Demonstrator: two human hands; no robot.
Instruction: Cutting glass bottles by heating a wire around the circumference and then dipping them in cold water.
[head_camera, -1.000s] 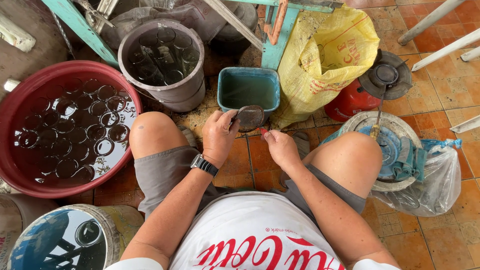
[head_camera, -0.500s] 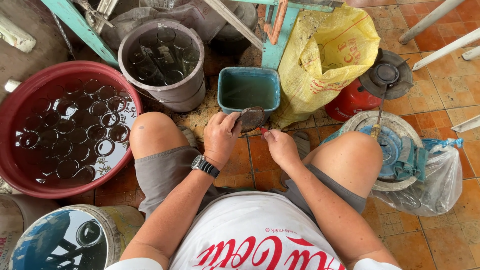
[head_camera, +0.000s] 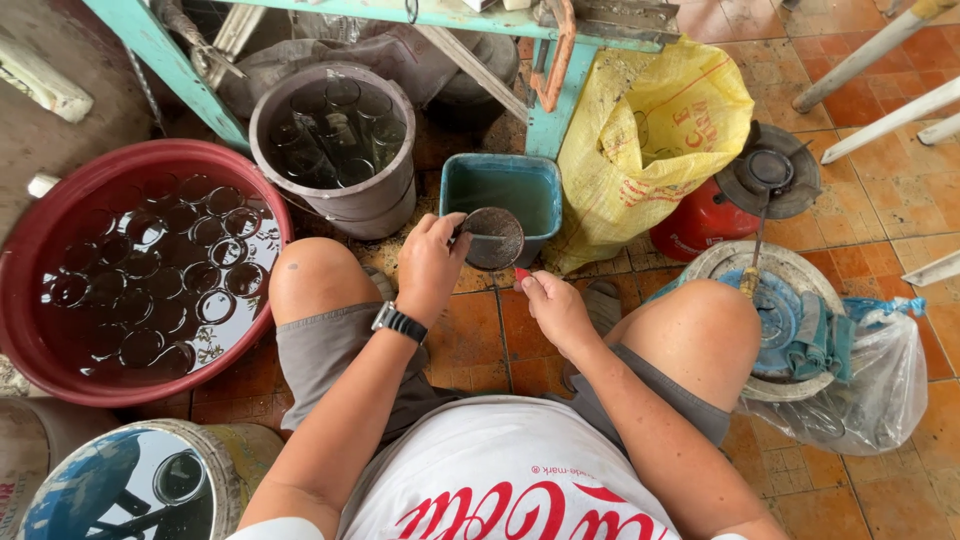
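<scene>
I sit low with both knees apart over an orange tiled floor. My left hand (head_camera: 432, 262), with a black watch on the wrist, grips a drinking glass (head_camera: 493, 237) filled with dark grainy material, held just in front of a teal square tub (head_camera: 500, 185). My right hand (head_camera: 553, 303) pinches a small red tool (head_camera: 521, 274) whose tip sits beside the glass rim.
A red basin (head_camera: 60, 190) of water with several submerged glasses lies left. A grey bucket (head_camera: 335, 195) with glasses stands behind my left knee. A yellow sack (head_camera: 650, 140), a red gas stove (head_camera: 740, 195), a plastic bag (head_camera: 880, 390) and a bucket of water (head_camera: 130, 485) surround me.
My left hand lifted the glass slightly up and toward the teal tub, tipping its mouth more toward me. My right hand stayed close beside it.
</scene>
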